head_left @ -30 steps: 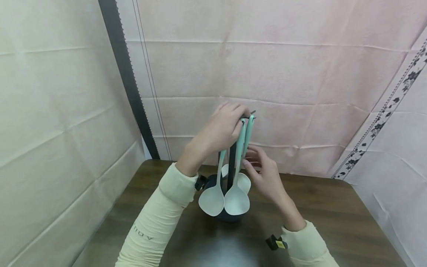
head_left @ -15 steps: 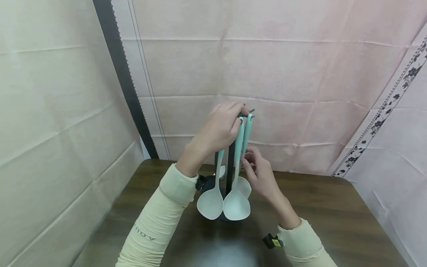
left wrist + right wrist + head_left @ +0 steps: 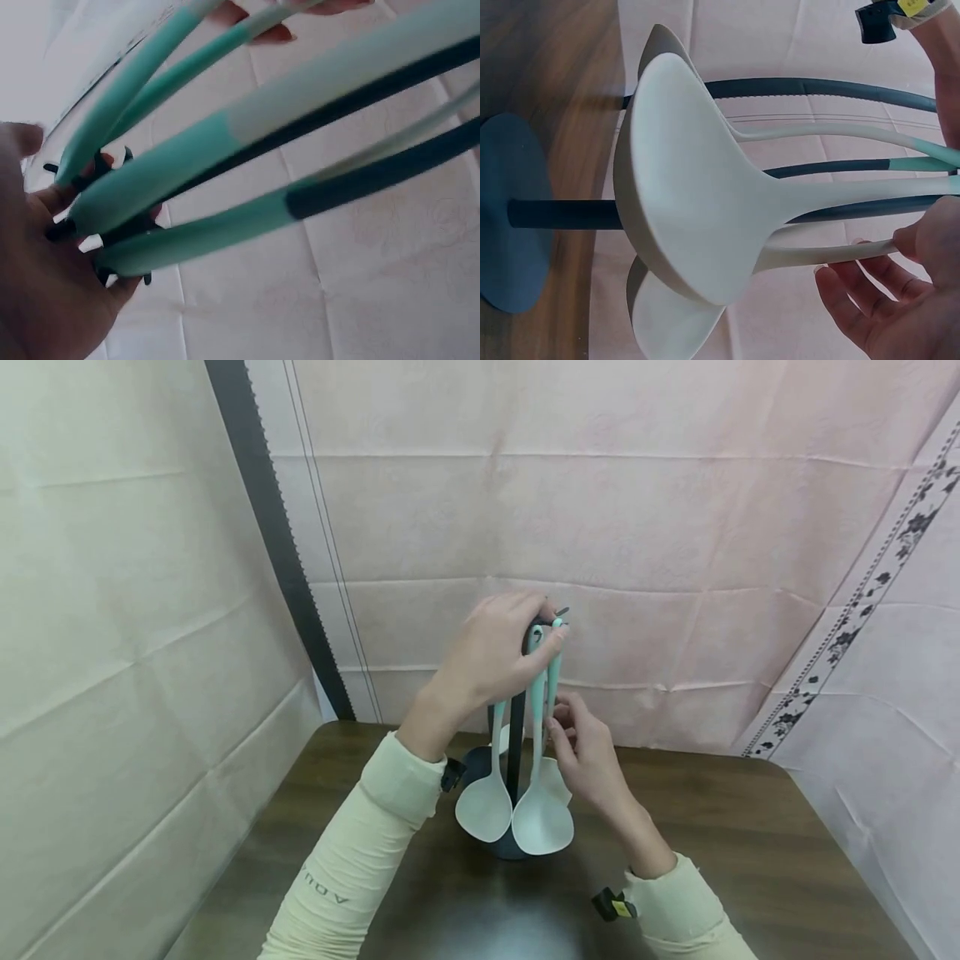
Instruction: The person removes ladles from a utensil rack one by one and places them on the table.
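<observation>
A dark blue utensil stand [image 3: 570,214] holds several white utensils hanging by mint handles. My left hand [image 3: 491,647] grips the stand's hooked top, its thumb across the upper handles; in the left wrist view the palm [image 3: 56,300] lies against the hooks. With thumb and fingers my right hand [image 3: 588,756] pinches the slim handle of a cooking spoon [image 3: 679,322] on the right side. That spoon's head is partly hidden behind a big ladle [image 3: 690,172]. Another ladle [image 3: 483,810] hangs at the left front.
The stand's round base [image 3: 514,262] rests on a dark wooden table [image 3: 712,827]. Behind the table hangs a pale creased cloth [image 3: 637,527], with another cloth [image 3: 135,693] at the left. A dark strip [image 3: 277,543] runs down the back left.
The left thumb has shifted right over the handle tops. The hanging ladles have swung slightly to the right. My right hand has come a little leftward and closed its fingers on the spoon's handle.
</observation>
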The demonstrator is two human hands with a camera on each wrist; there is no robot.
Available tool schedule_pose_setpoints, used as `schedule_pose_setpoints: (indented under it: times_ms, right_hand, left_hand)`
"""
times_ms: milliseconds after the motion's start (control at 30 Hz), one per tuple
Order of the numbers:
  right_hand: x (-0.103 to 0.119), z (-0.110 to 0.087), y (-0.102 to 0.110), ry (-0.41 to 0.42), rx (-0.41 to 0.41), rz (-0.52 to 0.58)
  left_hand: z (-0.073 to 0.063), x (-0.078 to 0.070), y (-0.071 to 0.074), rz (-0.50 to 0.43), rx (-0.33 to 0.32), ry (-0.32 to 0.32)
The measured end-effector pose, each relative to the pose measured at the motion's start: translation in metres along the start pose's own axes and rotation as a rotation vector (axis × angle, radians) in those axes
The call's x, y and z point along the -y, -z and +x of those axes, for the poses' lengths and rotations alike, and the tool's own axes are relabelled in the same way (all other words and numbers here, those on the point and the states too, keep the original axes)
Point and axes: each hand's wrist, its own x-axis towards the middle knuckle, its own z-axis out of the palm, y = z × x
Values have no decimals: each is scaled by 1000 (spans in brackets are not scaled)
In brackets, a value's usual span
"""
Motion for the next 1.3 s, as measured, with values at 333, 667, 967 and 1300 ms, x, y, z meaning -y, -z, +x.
schedule_pose_setpoints:
  times_ms: [333, 667, 967, 1300]
  right_hand:
    - [3, -2, 2, -7, -33, -52]
    - [9, 3, 8, -110, -23, 62]
    - [28, 26, 9, -110, -21, 40]
    - [47, 50, 8, 3, -145, -7]
  left_hand:
    - [-3, -32, 3, 226, 41, 207]
    - [-3, -23, -2, 244, 3, 82]
    - [-1, 7, 3, 46, 26, 46]
    - [-1, 14, 1, -16, 13, 18]
